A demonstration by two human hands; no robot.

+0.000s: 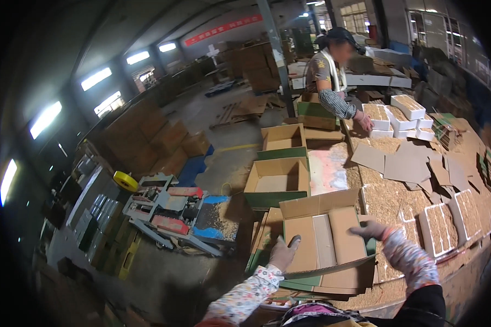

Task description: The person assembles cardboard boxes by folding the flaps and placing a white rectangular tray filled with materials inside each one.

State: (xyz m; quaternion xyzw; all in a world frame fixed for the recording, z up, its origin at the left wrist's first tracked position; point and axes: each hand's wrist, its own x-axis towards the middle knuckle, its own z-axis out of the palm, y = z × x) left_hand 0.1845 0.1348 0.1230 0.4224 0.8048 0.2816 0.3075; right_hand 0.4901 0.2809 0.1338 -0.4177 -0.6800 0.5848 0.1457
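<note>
In front of me an open cardboard box (322, 240) rests on flattened green and brown cardboard, its back flap standing up and bare panels showing inside. My left hand (283, 255), in a greyish glove, is closed on the box's near left wall with the thumb over the edge. Across from it, my gloved right hand (371, 230) holds the right wall, with fingers reaching over into the box. Both of my forearms wear flowered sleeves. Beyond this box stand two more open boxes, one nearer (276, 182) and one farther (282, 143).
Crumb-covered worktop (390, 204) lies to my right, with white-edged filled trays (439, 229) and loose cardboard sheets (403, 163). At its far end a co-worker (333, 76) touches stacked white trays (403, 117). Left, a machine with red parts (172, 210) stands on the floor.
</note>
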